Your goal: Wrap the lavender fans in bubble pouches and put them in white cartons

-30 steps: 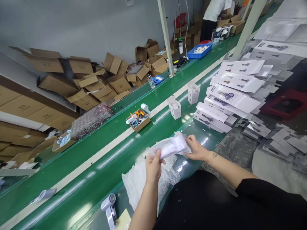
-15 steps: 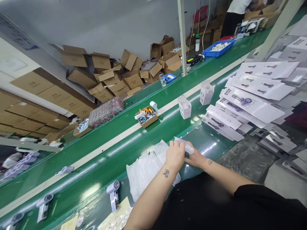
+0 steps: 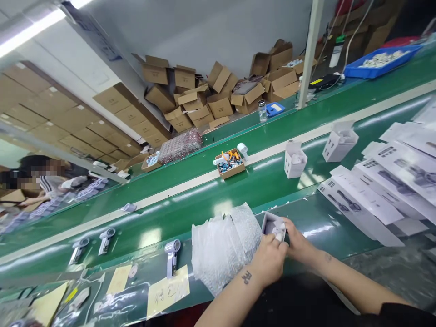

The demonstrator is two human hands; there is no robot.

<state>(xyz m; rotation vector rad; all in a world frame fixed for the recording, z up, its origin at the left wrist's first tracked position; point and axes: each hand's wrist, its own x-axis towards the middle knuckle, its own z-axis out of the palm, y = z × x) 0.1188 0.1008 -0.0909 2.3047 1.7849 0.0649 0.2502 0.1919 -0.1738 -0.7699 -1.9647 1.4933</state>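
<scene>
A small open white box [image 3: 268, 221] is tilted in front of me, its grey inside facing up. My right hand [image 3: 299, 243] is closed round the far right side of this box. My left hand [image 3: 271, 259] reaches over its near edge, fingers curled on a white wrapped item [image 3: 279, 231] at the opening; the item's kind is hidden. Left of the hands lies a stack of bubble-wrap bags [image 3: 221, 250]. A lilac handheld fan [image 3: 172, 256] rests farther left, by a yellow paper with handwriting [image 3: 168, 290].
Two filled white boxes, one nearer [image 3: 295, 160] and one farther right [image 3: 340, 141], stand on the green conveyor [image 3: 190, 200]. Flat printed cartons [image 3: 368, 200] fan out at right. A carton of small parts [image 3: 231, 168] sits across the belt. Another person [image 3: 51, 181] is at far left.
The view has swung left. My hands held a translucent white wrapped item before; now they are at an open white box with a white item at its opening.
</scene>
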